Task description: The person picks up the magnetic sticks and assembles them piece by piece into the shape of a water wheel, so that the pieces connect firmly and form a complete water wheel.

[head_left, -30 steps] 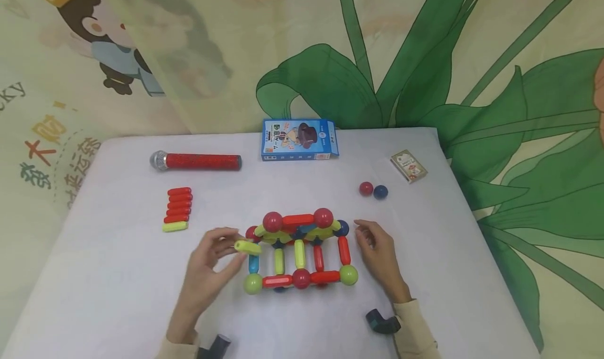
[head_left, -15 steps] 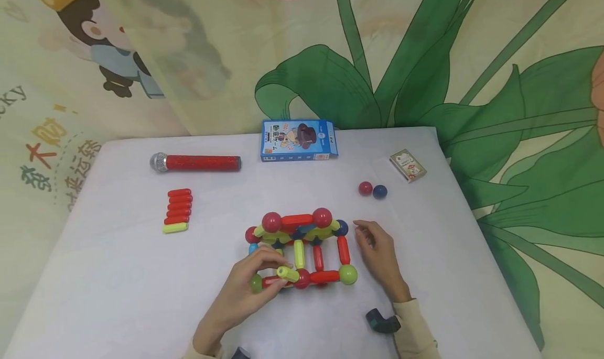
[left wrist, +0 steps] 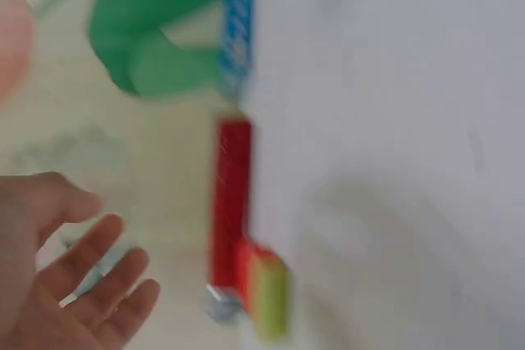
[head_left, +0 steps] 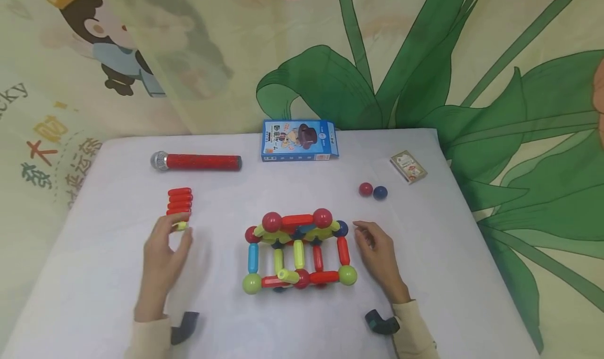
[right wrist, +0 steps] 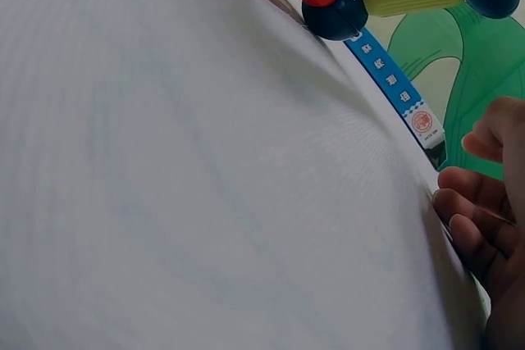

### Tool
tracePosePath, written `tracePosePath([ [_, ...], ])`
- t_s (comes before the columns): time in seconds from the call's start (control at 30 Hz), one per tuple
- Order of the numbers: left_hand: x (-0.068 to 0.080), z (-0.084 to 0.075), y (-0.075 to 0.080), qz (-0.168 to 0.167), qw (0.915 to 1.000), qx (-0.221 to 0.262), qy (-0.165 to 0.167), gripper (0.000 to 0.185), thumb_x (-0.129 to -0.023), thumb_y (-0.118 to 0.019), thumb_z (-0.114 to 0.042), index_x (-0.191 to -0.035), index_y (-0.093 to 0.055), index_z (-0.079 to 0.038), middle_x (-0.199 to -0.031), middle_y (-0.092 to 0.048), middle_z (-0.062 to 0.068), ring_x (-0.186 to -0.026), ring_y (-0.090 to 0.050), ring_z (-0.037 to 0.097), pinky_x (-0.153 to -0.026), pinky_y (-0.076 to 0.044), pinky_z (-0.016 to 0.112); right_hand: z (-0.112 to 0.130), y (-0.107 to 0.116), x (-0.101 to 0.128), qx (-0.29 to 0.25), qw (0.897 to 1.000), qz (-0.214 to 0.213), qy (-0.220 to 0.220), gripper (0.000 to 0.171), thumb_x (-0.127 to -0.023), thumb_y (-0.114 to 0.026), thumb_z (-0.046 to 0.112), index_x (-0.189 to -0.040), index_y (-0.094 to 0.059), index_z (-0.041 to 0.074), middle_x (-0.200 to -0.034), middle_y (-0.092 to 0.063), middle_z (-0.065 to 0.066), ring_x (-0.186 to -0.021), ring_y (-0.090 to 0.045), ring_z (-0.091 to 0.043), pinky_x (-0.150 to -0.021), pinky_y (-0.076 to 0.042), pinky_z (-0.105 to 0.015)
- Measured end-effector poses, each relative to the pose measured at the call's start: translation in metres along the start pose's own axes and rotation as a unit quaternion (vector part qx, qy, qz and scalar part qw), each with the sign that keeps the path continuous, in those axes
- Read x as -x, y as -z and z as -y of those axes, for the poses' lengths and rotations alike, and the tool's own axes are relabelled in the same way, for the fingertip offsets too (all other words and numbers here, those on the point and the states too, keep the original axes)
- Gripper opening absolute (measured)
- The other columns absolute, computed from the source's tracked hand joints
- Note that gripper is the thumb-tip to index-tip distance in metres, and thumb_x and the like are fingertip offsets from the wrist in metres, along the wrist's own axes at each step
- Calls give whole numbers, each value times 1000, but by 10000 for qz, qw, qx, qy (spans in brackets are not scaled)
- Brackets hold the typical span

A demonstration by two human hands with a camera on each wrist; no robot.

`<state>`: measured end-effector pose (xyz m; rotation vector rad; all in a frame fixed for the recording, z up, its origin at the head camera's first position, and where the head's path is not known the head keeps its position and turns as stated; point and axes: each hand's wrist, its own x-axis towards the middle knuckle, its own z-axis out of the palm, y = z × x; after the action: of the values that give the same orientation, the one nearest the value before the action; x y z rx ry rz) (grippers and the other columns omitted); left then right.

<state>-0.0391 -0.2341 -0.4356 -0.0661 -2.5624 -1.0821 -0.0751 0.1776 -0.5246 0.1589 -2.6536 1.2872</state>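
Note:
A structure of magnetic rods and balls (head_left: 299, 254) stands mid-table, with red, yellow-green and blue rods between red, green and dark blue balls. From its front middle red ball (head_left: 302, 279) a yellow-green rod (head_left: 288, 275) sticks out. My left hand (head_left: 162, 249) is at the near end of a row of red rods (head_left: 180, 198), its fingers and thumb spread around a loose yellow-green rod (head_left: 181, 226). In the left wrist view that rod (left wrist: 271, 297) appears apart from the fingertips. My right hand (head_left: 379, 251), loosely curled and holding nothing, rests on the table right of the structure.
A red microphone (head_left: 203, 162) lies at the back left, and a blue box (head_left: 299, 140) at the back middle. Farther right are a red ball (head_left: 365, 189), a dark blue ball (head_left: 379, 192) and a small card box (head_left: 408, 166). White cloth (head_left: 264, 333) covers the table.
My left hand carried a yellow-green rod to the structure's front red ball, let go of it there, then moved left to the rod row. My right hand stayed in place.

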Motion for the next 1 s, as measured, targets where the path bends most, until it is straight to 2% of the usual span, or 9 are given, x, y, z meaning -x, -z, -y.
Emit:
tracePosePath([
  [0.1, -7, 34, 10, 619, 9872, -1281, 714, 41, -85, -62, 6, -124, -52, 2, -121, -52, 24, -114, -45, 40, -100, -43, 47, 0, 1, 1, 3, 10000, 2, 15, 23, -94, -61, 13, -117, -64, 14, -95, -63, 4, -77, -53, -7, -66, -47, -18],
  [0.2, -10, 51, 13, 1239, 9720, -1796, 870, 42, -85, -61, 5, -126, -51, 2, -122, -48, 28, -112, -40, 46, -91, -41, 62, 0, 1, 1, 8, 10000, -2, 24, 23, -94, -60, 13, -117, -64, 15, -96, -63, 5, -77, -53, -7, -67, -47, -18],
  [0.37, -15, 62, 10, 1109, 9680, -2201, 467, 42, -79, -66, 9, -120, -56, 1, -114, -54, 28, -100, -46, 45, -82, -45, 58, 1, 0, 1, -20, 10000, -28, -14, 23, -94, -60, 14, -117, -64, 15, -95, -63, 5, -77, -52, -7, -66, -47, -19],
  [0.5, -13, 58, 8, 1087, 9715, -2044, 513, 42, -81, -69, 4, -120, -55, 0, -108, -59, 26, -94, -52, 42, -79, -47, 53, 1, 0, 1, 18, 10000, -6, -67, 23, -94, -60, 15, -117, -64, 14, -95, -63, 4, -77, -52, -7, -65, -47, -19],
  [0.63, -8, 25, 1, 861, 9912, -327, 954, 47, -87, -68, -5, -130, -49, -4, -104, -62, 15, -88, -62, 24, -77, -53, 26, 1, 0, 1, 66, 9999, 20, -80, 23, -94, -59, 14, -117, -64, 14, -95, -63, 4, -77, -53, -7, -65, -47, -19],
  [0.7, -6, -4, -5, 848, 9845, 948, 1211, 52, -90, -66, -10, -136, -44, -7, -104, -62, 9, -84, -66, 16, -75, -51, 16, 1, 0, 1, 61, 10000, 14, -77, 23, -95, -59, 14, -117, -64, 14, -95, -63, 4, -77, -52, -8, -65, -47, -19],
  [0.83, 1, -64, -21, 1268, 9329, 2890, 1738, 55, -95, -60, -15, -143, -34, -13, -103, -62, 4, -78, -71, 16, -80, -54, 22, 2, 2, 0, 42, 10000, -9, -66, 22, -95, -59, 15, -117, -64, 14, -95, -63, 4, -77, -53, -8, -65, -47, -19],
  [0.93, 7, -91, -33, 1598, 9026, 3526, 1881, 56, -94, -60, -12, -143, -33, -14, -98, -62, 4, -72, -71, 21, -76, -56, 27, 3, 3, 0, 6, 10000, 7, -86, 22, -95, -59, 15, -116, -65, 14, -95, -63, 4, -77, -53, -8, -66, -47, -19],
  [1.0, 10, -101, -39, 1807, 8895, 3746, 1891, 57, -94, -59, -11, -143, -31, -13, -96, -61, 6, -71, -69, 20, -74, -57, 29, 3, 3, 0, 11, 9999, 1, -110, 22, -95, -59, 15, -116, -65, 15, -94, -63, 4, -77, -52, -8, -66, -47, -19],
])
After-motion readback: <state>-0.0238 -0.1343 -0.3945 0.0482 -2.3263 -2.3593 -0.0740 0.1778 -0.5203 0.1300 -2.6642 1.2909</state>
